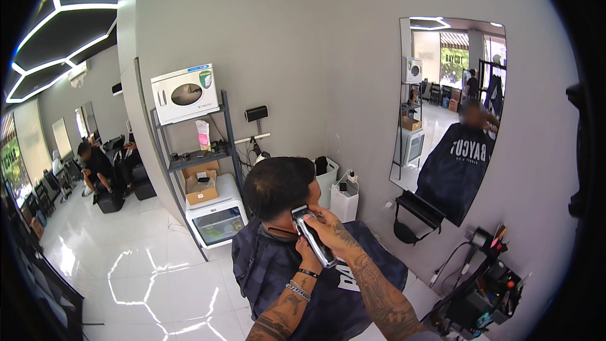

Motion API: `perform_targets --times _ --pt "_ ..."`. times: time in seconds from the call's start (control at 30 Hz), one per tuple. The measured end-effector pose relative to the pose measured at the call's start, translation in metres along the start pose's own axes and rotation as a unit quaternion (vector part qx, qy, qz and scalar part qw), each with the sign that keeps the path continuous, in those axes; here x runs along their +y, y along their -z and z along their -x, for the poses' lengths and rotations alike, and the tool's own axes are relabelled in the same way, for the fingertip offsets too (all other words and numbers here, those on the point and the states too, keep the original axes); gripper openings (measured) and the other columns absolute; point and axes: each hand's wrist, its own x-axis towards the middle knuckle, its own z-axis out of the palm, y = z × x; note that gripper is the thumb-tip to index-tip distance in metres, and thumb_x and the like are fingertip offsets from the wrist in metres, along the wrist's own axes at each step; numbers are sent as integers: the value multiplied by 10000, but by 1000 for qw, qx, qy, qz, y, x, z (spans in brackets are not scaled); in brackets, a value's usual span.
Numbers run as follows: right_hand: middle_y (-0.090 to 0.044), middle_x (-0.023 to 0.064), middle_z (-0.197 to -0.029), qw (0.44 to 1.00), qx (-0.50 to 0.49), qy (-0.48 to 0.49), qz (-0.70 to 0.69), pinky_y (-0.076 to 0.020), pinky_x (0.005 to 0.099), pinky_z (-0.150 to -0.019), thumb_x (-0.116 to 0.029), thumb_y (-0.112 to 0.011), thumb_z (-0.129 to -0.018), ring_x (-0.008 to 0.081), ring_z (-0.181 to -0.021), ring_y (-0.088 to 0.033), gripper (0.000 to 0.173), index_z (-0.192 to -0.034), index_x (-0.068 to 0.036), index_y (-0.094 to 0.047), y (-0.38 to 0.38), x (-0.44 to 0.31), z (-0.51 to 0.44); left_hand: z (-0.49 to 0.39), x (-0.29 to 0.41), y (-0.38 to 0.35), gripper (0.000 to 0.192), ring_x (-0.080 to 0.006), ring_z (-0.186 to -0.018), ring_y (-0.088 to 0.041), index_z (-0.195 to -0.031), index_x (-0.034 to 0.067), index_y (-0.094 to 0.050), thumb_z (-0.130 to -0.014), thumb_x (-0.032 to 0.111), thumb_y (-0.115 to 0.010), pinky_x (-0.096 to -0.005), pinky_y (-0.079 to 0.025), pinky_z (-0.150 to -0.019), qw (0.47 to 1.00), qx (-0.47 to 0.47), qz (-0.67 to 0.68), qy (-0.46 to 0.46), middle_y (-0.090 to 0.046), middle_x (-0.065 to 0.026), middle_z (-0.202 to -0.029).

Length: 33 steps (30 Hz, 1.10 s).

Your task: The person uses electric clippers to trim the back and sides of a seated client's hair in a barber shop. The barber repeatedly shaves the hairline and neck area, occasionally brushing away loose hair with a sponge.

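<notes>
A person [278, 192] with short dark hair sits before me, draped in a dark patterned barber's cape [270, 274] with white lettering. My right hand [329, 233] grips a silver and black hair clipper [312, 239]. Its blade end lies against the side of the person's head, near the ear. Just below, my left hand [308, 253] is raised close to the jaw and neck. The clipper hides most of its fingers, so I cannot tell whether they hold anything. A thin dark strip [282, 232] crosses the neck; whether it is the cape's collar or a comb is unclear.
A wall mirror [447, 118] reflects the caped person. Below it are a black ledge [419, 209] and a cluttered tool station [497, 289] with cords. At left, a metal rack [227, 123] bears a white towel warmer [187, 94]. Other people [102, 168] sit farther back.
</notes>
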Motion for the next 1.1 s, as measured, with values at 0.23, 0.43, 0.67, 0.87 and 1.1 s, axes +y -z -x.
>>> perform_targets --times 0.23,0.43,0.67,0.87,1.1 --pt "-716 116 -1062 999 -10 23 23 -579 269 -721 -223 -593 -1062 131 -828 -681 556 -1481 83 -394 16 4 -11 17 5 -32 203 -234 -932 -725 -1150 81 -632 -976 186 -625 -381 -624 -831 999 -1 -17 -49 -698 -70 -1042" --pt "-695 158 -1170 999 -18 -15 22 -544 291 -896 -256 -632 -1024 177 -1011 -684 579 -1468 65 -446 27 -1 -19 25 7 -58 107 -137 -791 -688 -1040 105 -649 -1020 207 -623 -302 -600 -736 998 41 -26 -38 -675 -2 -888" --pt "-712 98 -900 996 -22 -77 30 -566 271 -551 -238 -591 -1035 130 -636 -671 484 -1417 41 -489 34 -28 -13 34 18 -79 295 -51 -543 -495 -856 160 -620 -1013 404 -675 -218 -414 -513 995 62 -69 -34 -570 61 -667" --pt "-716 74 -947 995 -43 -82 46 -574 261 -609 -280 -598 -1037 117 -681 -675 416 -1349 -6 -570 47 -35 -22 41 19 -90 348 -92 -511 -414 -867 135 -619 -993 453 -684 -271 -392 -574 995 54 -80 -39 -548 15 -651" --pt "-719 87 -970 996 -33 -65 45 -558 272 -656 -303 -602 -1027 128 -749 -685 465 -1365 15 -564 54 -34 -30 32 19 -80 426 -85 -515 -355 -942 136 -607 -1009 556 -597 -273 -375 -596 990 49 -126 -26 -536 27 -698"
